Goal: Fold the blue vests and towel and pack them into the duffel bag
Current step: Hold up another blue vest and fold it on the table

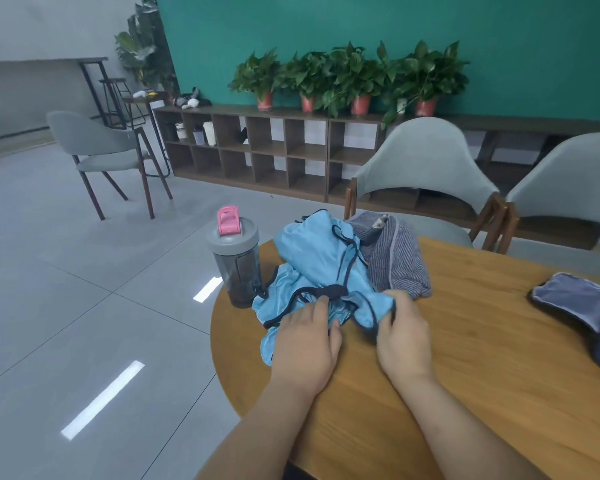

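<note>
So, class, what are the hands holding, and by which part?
A blue vest, by its near dark-trimmed edge: left hand mid-edge, right hand pinching the corner.

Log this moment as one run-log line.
left hand: grips blue vests | right hand: pinches their edge | towel: bunched behind them | duffel bag: far right, untouched
</note>
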{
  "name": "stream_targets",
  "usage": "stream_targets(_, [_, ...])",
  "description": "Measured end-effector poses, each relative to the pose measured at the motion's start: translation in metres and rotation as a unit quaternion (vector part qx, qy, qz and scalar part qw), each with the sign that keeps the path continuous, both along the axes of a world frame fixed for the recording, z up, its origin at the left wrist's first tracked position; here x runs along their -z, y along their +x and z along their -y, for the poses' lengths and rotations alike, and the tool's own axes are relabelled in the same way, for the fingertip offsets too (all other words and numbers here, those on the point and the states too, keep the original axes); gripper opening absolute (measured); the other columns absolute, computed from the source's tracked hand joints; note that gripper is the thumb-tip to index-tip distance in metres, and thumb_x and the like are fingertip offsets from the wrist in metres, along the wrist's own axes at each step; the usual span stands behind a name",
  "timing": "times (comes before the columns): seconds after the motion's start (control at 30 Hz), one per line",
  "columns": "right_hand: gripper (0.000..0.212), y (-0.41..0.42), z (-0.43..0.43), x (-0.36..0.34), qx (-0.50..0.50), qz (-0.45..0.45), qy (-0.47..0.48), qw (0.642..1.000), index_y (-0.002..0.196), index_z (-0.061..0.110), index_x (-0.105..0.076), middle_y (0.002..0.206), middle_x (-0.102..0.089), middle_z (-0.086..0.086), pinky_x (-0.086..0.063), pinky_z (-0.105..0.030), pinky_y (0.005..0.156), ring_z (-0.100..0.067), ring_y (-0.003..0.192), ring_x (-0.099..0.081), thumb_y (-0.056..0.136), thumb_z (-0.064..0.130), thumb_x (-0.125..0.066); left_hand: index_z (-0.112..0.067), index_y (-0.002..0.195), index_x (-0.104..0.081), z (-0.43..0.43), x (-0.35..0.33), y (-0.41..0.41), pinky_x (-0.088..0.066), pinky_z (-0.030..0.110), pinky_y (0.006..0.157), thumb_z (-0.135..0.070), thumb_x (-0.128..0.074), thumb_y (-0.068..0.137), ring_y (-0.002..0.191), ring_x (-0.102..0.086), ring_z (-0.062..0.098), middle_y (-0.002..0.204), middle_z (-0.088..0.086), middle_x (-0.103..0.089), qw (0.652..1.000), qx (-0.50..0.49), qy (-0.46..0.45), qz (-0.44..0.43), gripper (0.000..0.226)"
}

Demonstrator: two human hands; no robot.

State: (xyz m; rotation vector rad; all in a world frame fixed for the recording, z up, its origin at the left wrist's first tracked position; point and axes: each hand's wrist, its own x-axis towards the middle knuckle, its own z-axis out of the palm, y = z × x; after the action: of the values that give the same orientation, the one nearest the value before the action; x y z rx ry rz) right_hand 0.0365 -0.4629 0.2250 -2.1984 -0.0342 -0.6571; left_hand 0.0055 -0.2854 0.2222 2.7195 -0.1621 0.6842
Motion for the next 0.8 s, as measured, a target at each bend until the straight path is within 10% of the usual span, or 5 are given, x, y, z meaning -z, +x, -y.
stream_targets(0.1, [0.023,-0.001,0.008,-0.002,0.026,-0.005,0.088,0.996,0.103,0.020,-0.063,0.096,-0.065,-0.002,-0.038,-0.033,0.075,-0.028,0.092,-0.061,0.093,0.001,-0.053,-0.018,0.135,-0.056,0.002,-0.003,-0.002,-0.049,0.040,0.096,-0.039,-0.052,0.100,0.111,-0.056,0.024,0.124,0.002,-0.057,1.000,-0.007,0.010,0.026,0.041])
stream_targets(0.37, [0.025,-0.017,-0.005,-0.012,-0.122,-0.058,-0.038,0.990,0.092,0.031,-0.053,0.080,-0.065,0.015,-0.051,-0.036,0.066,-0.005,0.073,-0.060,0.083,0.017,-0.071,-0.020,0.148,-0.048,-0.006,-0.001,-0.002,-0.038,0.041,0.118,-0.041,-0.072,0.085,0.137,-0.045,0.021,0.143,-0.001,-0.053,0.997,0.069,0.016,0.022,0.070])
stream_targets(0.8, [0.029,-0.049,0.012,-0.027,-0.115,-0.101,0.279,0.948,0.090,0.022,-0.077,0.090,-0.078,0.001,-0.054,-0.028,0.077,-0.012,0.085,-0.070,0.104,0.008,-0.055,-0.024,0.138,-0.059,-0.008,0.001,-0.001,-0.036,0.040,0.120,-0.044,-0.063,0.092,0.138,-0.047,0.017,0.142,-0.007,-0.058,0.991,0.115,0.034,0.058,0.051])
